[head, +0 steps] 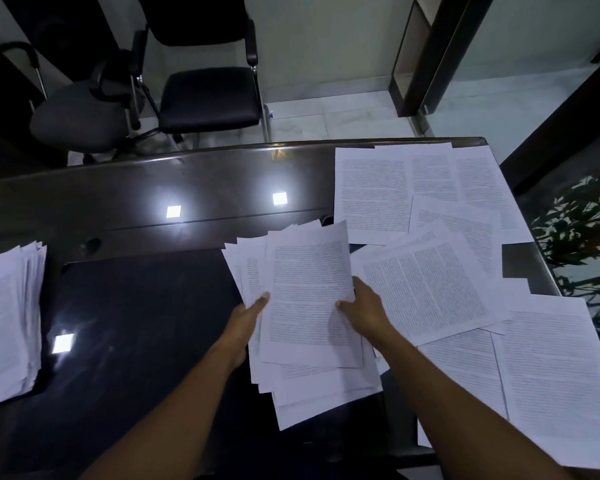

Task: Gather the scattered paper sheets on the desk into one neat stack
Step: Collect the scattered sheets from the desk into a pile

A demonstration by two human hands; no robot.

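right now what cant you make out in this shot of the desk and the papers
Head view only:
- Printed text on the loose sheets: too small and blurred to read.
- Sheet count in the held bundle: upper sheets cover the lower ones.
- Stack at left: cut off by the frame edge.
- Left hand fingers: hidden under the bundle.
- Right hand fingers: hidden behind the bundle's edge.
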